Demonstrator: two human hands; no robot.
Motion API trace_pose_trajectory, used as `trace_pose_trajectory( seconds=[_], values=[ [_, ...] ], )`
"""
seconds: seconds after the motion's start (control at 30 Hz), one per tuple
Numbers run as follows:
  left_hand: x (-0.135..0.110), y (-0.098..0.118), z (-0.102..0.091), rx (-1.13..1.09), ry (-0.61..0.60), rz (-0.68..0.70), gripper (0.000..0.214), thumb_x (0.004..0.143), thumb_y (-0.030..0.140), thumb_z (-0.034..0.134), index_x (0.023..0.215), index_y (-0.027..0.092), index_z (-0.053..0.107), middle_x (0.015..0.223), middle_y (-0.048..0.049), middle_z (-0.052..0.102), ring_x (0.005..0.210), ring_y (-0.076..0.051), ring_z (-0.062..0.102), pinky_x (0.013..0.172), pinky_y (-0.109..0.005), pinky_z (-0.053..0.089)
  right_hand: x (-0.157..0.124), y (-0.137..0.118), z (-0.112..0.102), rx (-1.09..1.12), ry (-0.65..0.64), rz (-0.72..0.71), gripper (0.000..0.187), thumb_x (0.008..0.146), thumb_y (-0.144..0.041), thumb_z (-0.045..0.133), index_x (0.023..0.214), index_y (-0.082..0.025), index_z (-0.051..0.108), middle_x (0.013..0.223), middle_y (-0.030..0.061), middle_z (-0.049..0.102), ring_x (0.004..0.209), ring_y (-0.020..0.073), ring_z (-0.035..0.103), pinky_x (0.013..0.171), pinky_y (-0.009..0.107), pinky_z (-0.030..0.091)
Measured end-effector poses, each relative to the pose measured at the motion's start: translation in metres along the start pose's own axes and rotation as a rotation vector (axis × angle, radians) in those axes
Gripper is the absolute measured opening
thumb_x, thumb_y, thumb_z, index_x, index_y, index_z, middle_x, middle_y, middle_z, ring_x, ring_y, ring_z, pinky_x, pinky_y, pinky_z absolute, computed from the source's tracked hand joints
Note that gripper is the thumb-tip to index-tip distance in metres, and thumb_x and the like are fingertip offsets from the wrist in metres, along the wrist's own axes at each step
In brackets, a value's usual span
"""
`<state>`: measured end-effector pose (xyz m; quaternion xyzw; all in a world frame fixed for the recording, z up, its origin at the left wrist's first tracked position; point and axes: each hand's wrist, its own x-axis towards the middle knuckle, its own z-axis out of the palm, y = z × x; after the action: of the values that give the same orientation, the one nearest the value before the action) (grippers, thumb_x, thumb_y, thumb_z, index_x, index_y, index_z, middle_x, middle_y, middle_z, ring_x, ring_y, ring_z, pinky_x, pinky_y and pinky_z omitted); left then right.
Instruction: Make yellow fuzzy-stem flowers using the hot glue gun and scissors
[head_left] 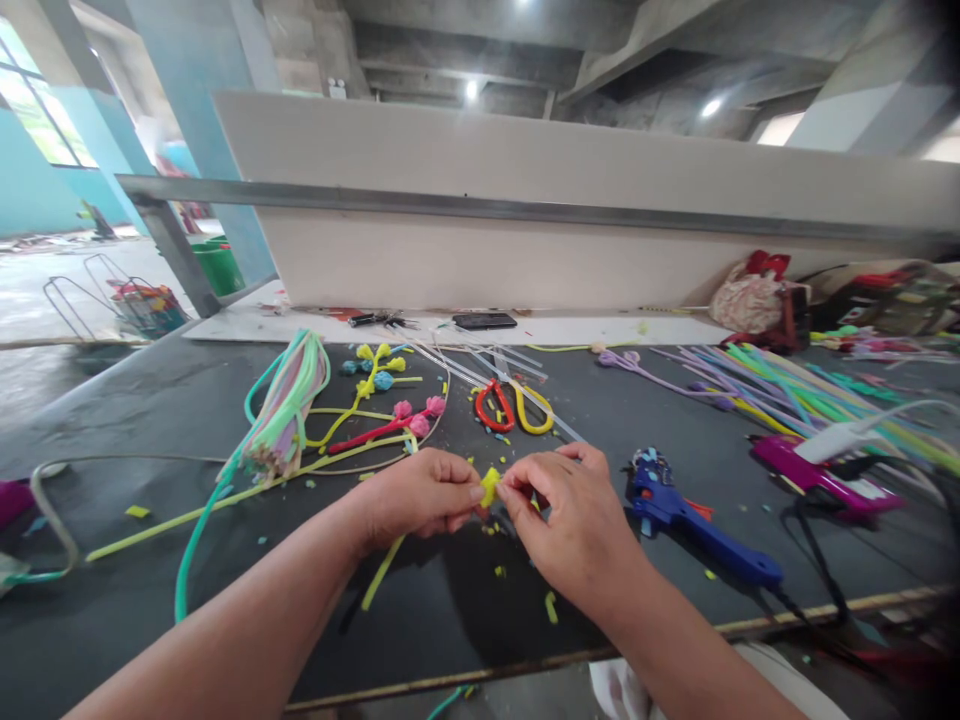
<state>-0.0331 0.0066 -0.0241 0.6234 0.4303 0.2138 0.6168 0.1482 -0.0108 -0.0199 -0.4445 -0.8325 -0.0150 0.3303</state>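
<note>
Between the fingertips of my left hand [433, 495] and my right hand [574, 515] is a small bright yellow fuzzy pipe-cleaner flower [490, 487]. Both hands are closed in a pinch on it, low over the dark tabletop. A yellow pipe-cleaner stem [384, 572] sticks out below my left hand; whether it joins the flower is hidden. Beyond my hands lie scissors [514, 405] with one red and one yellow handle. Finished-looking pipe-cleaner sprigs, one yellow and blue [369, 380] and one pink [397, 424], rest past my left hand.
A blue glue gun [701, 535] lies right of my right hand, near a magenta device [825, 475] with cables. Pipe-cleaner bundles stand left [289, 410] and lie right [795, 390]. A phone [485, 321] and a cloth bag [750, 300] are at the back. Yellow scraps litter the table.
</note>
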Motion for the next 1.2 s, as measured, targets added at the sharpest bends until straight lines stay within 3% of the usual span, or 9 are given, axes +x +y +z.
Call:
trace_pose_trajectory(
  seconds=[0.23,0.37,0.47,0.53,0.63,0.7,0.87,1.03,1.2],
  values=[
    [-0.002,0.004,0.001,0.227,0.105,0.048,0.031,0.076,0.042,0.055,0.06,0.016,0.051,0.051,0.0041,0.045,0.045,-0.006,0.039,0.04,-0.017,0.026,0.001,-0.001,0.001,0.022,-0.02,0.037,0.014,0.076,-0.013,0.054,0.064,-0.019,0.055,0.059,-0.0051,0.062,0.055,0.0108,0.053,0.078,0.034,0.027],
    [0.0,0.002,0.002,0.209,0.124,0.035,0.026,0.078,0.037,0.052,0.064,0.015,0.056,0.049,0.0046,0.043,0.041,-0.006,0.035,0.039,-0.017,0.024,0.003,0.001,-0.001,0.087,-0.054,0.087,0.014,0.077,-0.015,0.055,0.064,-0.02,0.055,0.058,-0.005,0.061,0.055,0.0111,0.053,0.078,0.035,0.031],
    [0.0,0.003,0.002,0.149,0.109,0.026,0.029,0.079,0.039,0.05,0.067,0.014,0.058,0.048,0.0051,0.041,0.039,-0.006,0.032,0.037,-0.018,0.023,0.005,0.008,-0.006,0.252,-0.065,0.188,0.007,0.08,-0.022,0.052,0.077,-0.02,0.059,0.066,-0.0019,0.062,0.06,0.0132,0.055,0.07,0.031,0.038],
    [-0.001,0.004,0.001,0.117,0.1,0.029,0.029,0.08,0.039,0.05,0.067,0.014,0.058,0.048,0.0055,0.041,0.038,-0.005,0.031,0.037,-0.018,0.023,0.004,0.014,-0.008,0.389,-0.076,0.275,0.016,0.081,-0.023,0.051,0.095,-0.02,0.059,0.082,0.0023,0.065,0.068,0.0144,0.058,0.068,0.03,0.043],
    [-0.002,0.005,0.0,0.082,0.077,0.044,0.031,0.08,0.042,0.051,0.068,0.014,0.058,0.048,0.0064,0.039,0.038,-0.005,0.029,0.037,-0.018,0.022,0.0,0.022,-0.004,0.636,-0.245,0.364,0.036,0.079,-0.023,0.056,0.114,-0.021,0.053,0.107,0.0065,0.061,0.077,0.014,0.059,0.072,0.029,0.048],
    [-0.003,0.005,0.001,0.083,0.057,0.062,0.033,0.081,0.044,0.051,0.07,0.014,0.058,0.049,0.0065,0.039,0.039,-0.005,0.029,0.038,-0.018,0.023,-0.003,0.022,0.0,0.825,-0.369,0.39,0.04,0.078,-0.024,0.06,0.117,-0.022,0.051,0.11,0.0065,0.06,0.08,0.0139,0.059,0.072,0.029,0.048],
    [-0.004,0.004,0.004,0.124,-0.012,0.084,0.036,0.083,0.046,0.05,0.072,0.013,0.06,0.052,0.0053,0.042,0.042,-0.005,0.032,0.04,-0.018,0.024,-0.004,0.018,0.005,1.096,-0.412,0.44,0.029,0.075,-0.024,0.066,0.102,-0.019,0.056,0.091,0.003,0.062,0.079,0.0142,0.06,0.07,0.028,0.046],
    [-0.005,0.004,0.005,0.12,-0.069,0.085,0.033,0.083,0.042,0.052,0.073,0.012,0.061,0.05,0.0059,0.039,0.042,-0.005,0.032,0.04,-0.018,0.024,-0.003,0.013,0.004,1.121,-0.416,0.477,0.016,0.074,-0.025,0.067,0.084,-0.018,0.056,0.069,-0.0027,0.058,0.064,0.0107,0.057,0.058,0.023,0.043],
    [-0.006,0.005,0.006,0.09,-0.081,0.074,0.032,0.084,0.042,0.049,0.078,0.013,0.061,0.053,0.0047,0.044,0.043,-0.005,0.034,0.04,-0.017,0.026,0.002,0.008,-0.002,1.09,-0.39,0.529,0.011,0.072,-0.022,0.063,0.077,-0.017,0.056,0.063,-0.0037,0.058,0.059,0.0106,0.058,0.057,0.024,0.045]
  ],
)
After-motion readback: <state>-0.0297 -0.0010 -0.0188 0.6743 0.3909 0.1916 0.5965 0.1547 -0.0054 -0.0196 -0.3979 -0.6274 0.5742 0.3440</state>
